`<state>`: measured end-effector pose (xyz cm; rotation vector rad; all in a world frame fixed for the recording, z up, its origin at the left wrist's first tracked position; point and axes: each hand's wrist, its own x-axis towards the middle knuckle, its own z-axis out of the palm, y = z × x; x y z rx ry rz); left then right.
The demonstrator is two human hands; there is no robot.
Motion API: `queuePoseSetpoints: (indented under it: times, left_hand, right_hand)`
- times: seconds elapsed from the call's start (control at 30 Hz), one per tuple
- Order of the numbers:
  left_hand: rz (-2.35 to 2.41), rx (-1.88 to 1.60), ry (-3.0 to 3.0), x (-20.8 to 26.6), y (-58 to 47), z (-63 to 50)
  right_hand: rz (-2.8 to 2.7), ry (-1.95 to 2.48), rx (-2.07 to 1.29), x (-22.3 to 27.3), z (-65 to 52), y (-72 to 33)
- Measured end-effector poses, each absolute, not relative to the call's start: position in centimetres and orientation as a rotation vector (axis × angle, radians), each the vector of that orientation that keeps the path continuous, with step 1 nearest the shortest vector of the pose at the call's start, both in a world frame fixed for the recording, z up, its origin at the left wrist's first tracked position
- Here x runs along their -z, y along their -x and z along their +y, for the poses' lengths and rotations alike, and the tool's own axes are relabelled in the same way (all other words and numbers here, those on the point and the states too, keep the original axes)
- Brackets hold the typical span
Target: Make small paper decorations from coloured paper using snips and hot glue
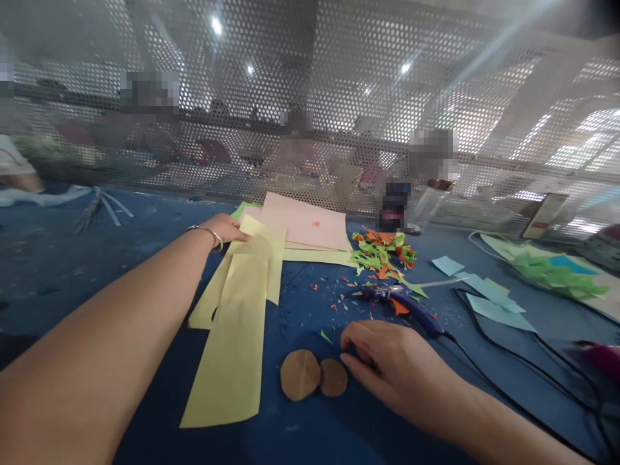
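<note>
My left hand (pixel 227 230), with a bracelet at the wrist, pinches the far end of pale yellow paper strips (pixel 237 349). The strips overlap and fan out over the blue tabletop towards me. My right hand (pixel 382 355) is curled closed low over the table; whatever its fingers may hold is hidden. Just left of it lie two brown cardboard discs, a larger one (pixel 300 375) and a smaller one (pixel 334 378), side by side. Beyond the right hand rests a blue glue gun (pixel 392 294), its nozzle pointing left.
Pink sheets (pixel 305 219) lie behind the strips. A heap of green and orange paper cuttings (pixel 385 252) sits right of them, with scraps scattered nearby. Light blue paper pieces (pixel 494 297) and black cables (pixel 513 345) spread on the right. A perforated metal screen (pixel 271 129) closes the back.
</note>
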<state>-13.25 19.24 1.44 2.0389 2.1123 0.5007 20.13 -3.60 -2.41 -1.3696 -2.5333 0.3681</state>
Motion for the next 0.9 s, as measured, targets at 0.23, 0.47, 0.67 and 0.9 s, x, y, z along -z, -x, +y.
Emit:
queuePoseSetpoints:
  times: [0.23,0.47,0.67,0.9]
  left_hand:
    - [2.063,-1.538,-2.193,-4.5,12.5,14.9]
    - [1.063,-2.435,-2.269,-9.8,6.2,8.4]
    - [0.908,-2.008,-2.182,-9.0,1.5,6.0]
    - [0.779,-1.694,-2.05,-5.9,-1.4,3.9]
  right_hand:
    - [-2.516,1.337,-0.341,2.5,-3.7,-20.0]
    - [-2.129,1.305,-0.329,2.2,-3.4,-20.2]
    - [-1.672,1.229,-0.419,1.2,-2.6,-21.1]
    - [-1.484,1.029,-0.764,1.5,-2.5,-21.4]
